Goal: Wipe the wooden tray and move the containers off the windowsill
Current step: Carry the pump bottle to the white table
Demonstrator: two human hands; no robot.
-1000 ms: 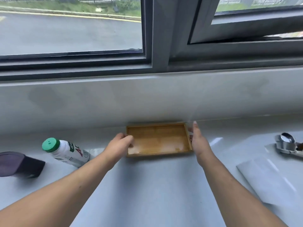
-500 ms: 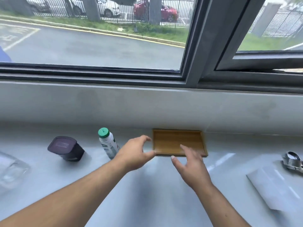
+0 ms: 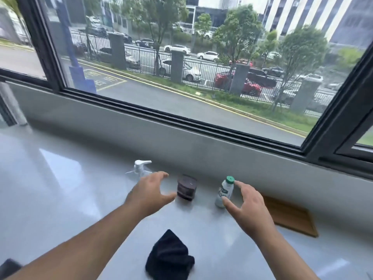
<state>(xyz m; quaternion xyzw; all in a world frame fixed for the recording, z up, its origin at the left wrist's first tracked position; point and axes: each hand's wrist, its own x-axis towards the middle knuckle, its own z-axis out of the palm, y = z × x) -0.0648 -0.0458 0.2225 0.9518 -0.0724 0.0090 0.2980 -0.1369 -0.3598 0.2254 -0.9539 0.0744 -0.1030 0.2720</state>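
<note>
A dark purple jar [image 3: 186, 187] stands on the white windowsill [image 3: 60, 188] between my two hands. My left hand [image 3: 150, 194] is open just left of the jar, thumb close to its side, not touching. A small white bottle with a green cap [image 3: 225, 191] stands right of the jar; my right hand [image 3: 247, 208] is open beside it, fingers spread around it without gripping. A clear pump bottle with a white head [image 3: 141, 168] stands behind my left hand. The wooden tray [image 3: 292, 217] lies flat at the right, partly hidden by my right hand.
A crumpled dark cloth [image 3: 169, 259] lies on the sill near me, between my forearms. The grey wall below the window frame [image 3: 201, 122] runs behind the containers. A dark object [image 3: 8, 267] shows at the lower left corner.
My view has swung left and up. Both hands left the wooden tray and moved left to the jar and green-capped bottle. The pump bottle and dark cloth have come into view.
</note>
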